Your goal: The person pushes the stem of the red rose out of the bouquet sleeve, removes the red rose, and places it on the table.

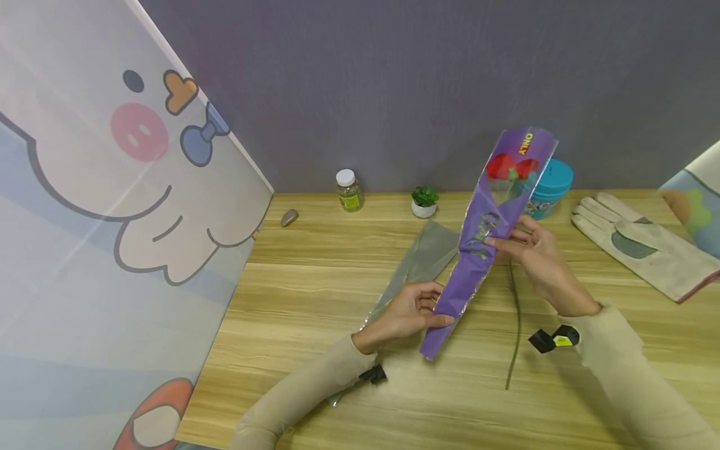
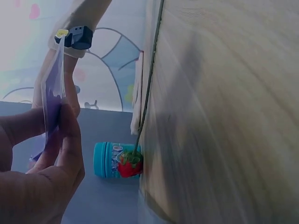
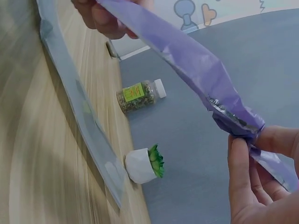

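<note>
Holding the purple sleeve [image 1: 471, 272] at two spots prob. suits this step: L hand [image 1: 407, 312] has thumb + fingers closed on the narrow end; R hand [image 1: 540, 262] pinches it approx. mid-length, by the edge. Sleeve's up off the surface [image 1: 315, 281], slanted, wide end twd far edge, narrow end twd near edge. Film looks thin & is kinked nr R thumb, so best go light: ease R pinch a bit, draw gently btwn hands to flatten, don't twist. Flower [image 2: 131, 163] lies on surface, head nr blue tub [image 1: 554, 181] at far edge, stem [image 1: 517, 312] twd near edge; keep R wrist clear. Clear wrapper [image 1: 439, 244] lies nr L hand: don't drag it.
</note>
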{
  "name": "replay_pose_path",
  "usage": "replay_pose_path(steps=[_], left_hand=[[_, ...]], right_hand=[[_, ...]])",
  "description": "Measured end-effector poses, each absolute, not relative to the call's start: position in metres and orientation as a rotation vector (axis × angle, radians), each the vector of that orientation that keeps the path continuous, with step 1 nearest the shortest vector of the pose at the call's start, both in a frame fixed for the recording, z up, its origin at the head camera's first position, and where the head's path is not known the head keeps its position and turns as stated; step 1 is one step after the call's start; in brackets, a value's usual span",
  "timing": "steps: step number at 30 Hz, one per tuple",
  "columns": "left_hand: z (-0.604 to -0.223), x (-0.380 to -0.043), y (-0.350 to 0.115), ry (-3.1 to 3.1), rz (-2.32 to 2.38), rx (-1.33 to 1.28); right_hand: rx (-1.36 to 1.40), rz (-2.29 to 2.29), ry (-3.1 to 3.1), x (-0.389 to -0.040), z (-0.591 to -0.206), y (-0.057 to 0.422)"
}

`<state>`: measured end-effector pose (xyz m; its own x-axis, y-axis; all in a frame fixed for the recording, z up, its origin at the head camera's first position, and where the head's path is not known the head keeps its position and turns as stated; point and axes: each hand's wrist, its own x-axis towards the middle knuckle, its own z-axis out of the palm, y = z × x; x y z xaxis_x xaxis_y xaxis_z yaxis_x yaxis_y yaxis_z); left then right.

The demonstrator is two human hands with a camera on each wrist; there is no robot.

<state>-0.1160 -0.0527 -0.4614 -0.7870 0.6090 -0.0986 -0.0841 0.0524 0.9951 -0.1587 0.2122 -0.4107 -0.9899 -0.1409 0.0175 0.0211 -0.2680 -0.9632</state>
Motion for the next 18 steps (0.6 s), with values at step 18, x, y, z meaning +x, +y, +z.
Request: replay_pose_path(steps=[18], left_hand=[[-0.4561, -0.1122, -0.0528, 1.877, 1.726, 0.492]], right_hand=[[-0.104, -2.656, 1.671, -0.1591, -0.4077, 0.2065]])
